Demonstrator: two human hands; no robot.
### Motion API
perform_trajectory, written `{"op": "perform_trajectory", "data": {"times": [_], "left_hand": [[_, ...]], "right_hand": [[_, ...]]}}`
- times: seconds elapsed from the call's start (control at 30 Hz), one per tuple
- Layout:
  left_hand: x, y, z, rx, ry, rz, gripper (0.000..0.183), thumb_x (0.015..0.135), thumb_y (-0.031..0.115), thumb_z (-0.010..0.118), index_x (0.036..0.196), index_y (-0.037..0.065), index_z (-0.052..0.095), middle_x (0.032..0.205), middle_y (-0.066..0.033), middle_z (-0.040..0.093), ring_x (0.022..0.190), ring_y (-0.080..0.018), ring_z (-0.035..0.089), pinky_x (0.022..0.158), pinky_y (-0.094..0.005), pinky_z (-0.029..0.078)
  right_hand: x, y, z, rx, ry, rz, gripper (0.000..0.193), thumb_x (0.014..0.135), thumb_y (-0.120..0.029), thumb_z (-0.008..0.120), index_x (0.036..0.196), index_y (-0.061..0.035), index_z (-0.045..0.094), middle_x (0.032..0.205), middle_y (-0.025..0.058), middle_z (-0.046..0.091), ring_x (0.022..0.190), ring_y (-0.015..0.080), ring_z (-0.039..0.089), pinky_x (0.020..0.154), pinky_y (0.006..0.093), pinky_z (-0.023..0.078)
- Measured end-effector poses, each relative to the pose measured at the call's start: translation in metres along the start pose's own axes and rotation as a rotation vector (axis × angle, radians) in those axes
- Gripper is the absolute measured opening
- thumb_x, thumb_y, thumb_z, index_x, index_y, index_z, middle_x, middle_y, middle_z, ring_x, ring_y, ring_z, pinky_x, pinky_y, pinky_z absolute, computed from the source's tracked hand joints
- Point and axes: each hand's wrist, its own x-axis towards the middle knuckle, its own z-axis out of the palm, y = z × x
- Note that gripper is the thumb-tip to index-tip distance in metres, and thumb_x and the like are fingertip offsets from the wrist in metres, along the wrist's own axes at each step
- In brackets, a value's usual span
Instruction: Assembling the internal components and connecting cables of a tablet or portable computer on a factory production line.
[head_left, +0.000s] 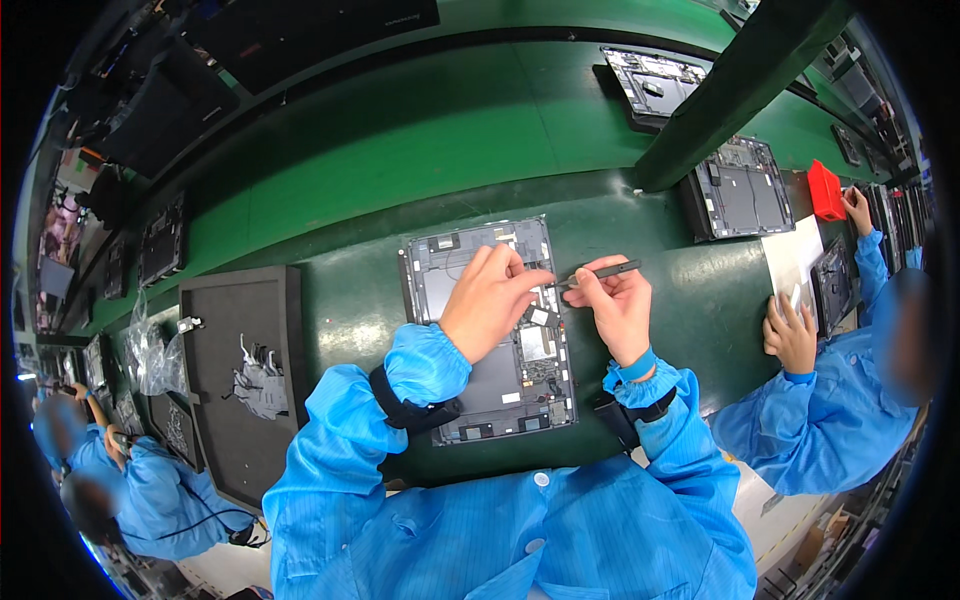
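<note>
An opened laptop chassis [488, 375] lies on the green bench in front of me, its circuit board and small inner parts exposed. My left hand [490, 302] is over its upper middle. Thumb and fingertips come together in a pinch near the board's right side; what they hold, if anything, is too small to make out. Just past the right edge, my right hand [617, 308] grips slim black tweezers [612, 269] between thumb and fingers. Their tip points left, close to my left fingertips and the chassis edge.
A black foam-lined tray [225, 430] at left bears a heap of grey parts [262, 385]. Clear plastic bags [155, 350] lie beyond it. More opened laptops [740, 190] stand at the far right, behind a green post [735, 100]. A co-worker's hand [790, 335] is at right, near a red bin [825, 190].
</note>
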Motion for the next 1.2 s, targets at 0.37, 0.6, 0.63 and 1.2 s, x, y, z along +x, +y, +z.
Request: {"op": "perform_trajectory", "data": {"times": [0.37, 0.6, 0.63, 1.2], "left_hand": [[0.0014, 0.0059, -0.0021, 0.099, -0.024, 0.036, 0.029, 0.079, 0.004, 0.07, 0.106, 0.014, 0.071, 0.092, -0.0066, 0.051, 0.089, -0.0257, 0.052, 0.077, -0.0366, 0.048], [0.0011, 0.006, -0.0027, 0.107, -0.025, 0.027, 0.03, 0.078, 0.004, 0.07, 0.106, 0.013, 0.071, 0.092, -0.0067, 0.051, 0.089, -0.0257, 0.053, 0.077, -0.0363, 0.048], [0.0008, 0.0058, -0.0022, 0.108, -0.029, 0.022, 0.03, 0.078, 0.004, 0.07, 0.107, 0.013, 0.071, 0.093, -0.0068, 0.051, 0.089, -0.0258, 0.053, 0.077, -0.0364, 0.049], [-0.0002, 0.0012, -0.0006, 0.075, -0.044, 0.025, 0.034, 0.078, 0.003, 0.071, 0.11, 0.013, 0.069, 0.095, -0.0078, 0.051, 0.092, -0.0273, 0.051, 0.08, -0.0363, 0.048]], "right_hand": [[-0.006, 0.002, 0.0009, 0.026, 0.054, -0.036, 0.011, 0.093, -0.002, 0.064, 0.099, 0.0027, 0.056, 0.085, 0.0106, 0.067, 0.075, 0.0182, 0.071, 0.066, 0.0267, 0.059], [-0.0063, 0.0038, 0.0039, 0.034, 0.044, -0.065, 0.011, 0.093, -0.001, 0.064, 0.1, 0.0027, 0.056, 0.086, 0.0106, 0.067, 0.076, 0.0182, 0.071, 0.066, 0.0268, 0.059], [-0.0066, 0.0037, 0.0043, 0.033, 0.044, -0.065, 0.011, 0.093, -0.001, 0.064, 0.1, 0.0027, 0.056, 0.086, 0.0106, 0.067, 0.076, 0.0182, 0.071, 0.066, 0.0268, 0.059], [-0.0057, 0.0062, 0.0036, 0.07, 0.018, -0.036, 0.012, 0.094, -0.003, 0.063, 0.101, 0.0033, 0.055, 0.089, 0.0123, 0.066, 0.079, 0.0208, 0.072, 0.068, 0.0285, 0.06]]}}
